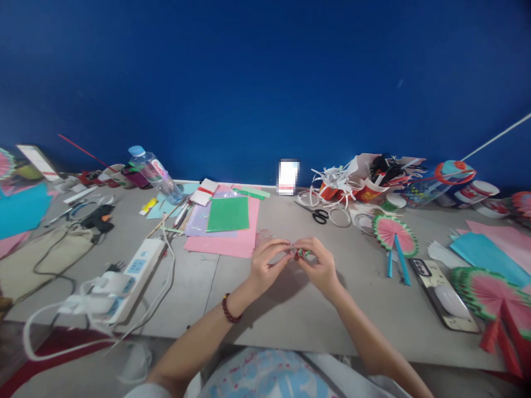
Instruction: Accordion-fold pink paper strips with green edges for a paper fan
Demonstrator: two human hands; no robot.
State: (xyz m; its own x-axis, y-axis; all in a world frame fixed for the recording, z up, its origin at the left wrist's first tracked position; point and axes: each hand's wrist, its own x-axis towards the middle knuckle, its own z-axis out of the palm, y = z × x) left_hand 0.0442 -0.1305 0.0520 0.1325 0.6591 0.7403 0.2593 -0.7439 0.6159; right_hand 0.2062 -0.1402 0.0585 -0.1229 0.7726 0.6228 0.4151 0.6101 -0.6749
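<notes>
My left hand [267, 263] and my right hand [317, 266] meet above the middle of the table, both closed in a pinch. Between their fingertips is a small piece of folded paper [301, 253], with green and pinkish parts showing; the fingers cover most of it. Beyond my left hand lie a green paper sheet [228, 214] and pink paper [222, 246]. Black-handled scissors [319, 216] rest past my right hand. A paper watermelon fan [395, 235] with blue handles lies farther right.
A white power strip [139, 271] with plugs and cables runs along the left. A plastic bottle [155, 174] leans near the blue wall. A phone [288, 177] stands at the back. Paper cups [372, 190] holding tools, another phone [443, 296] and stacked watermelon fans [489, 293] occupy the right.
</notes>
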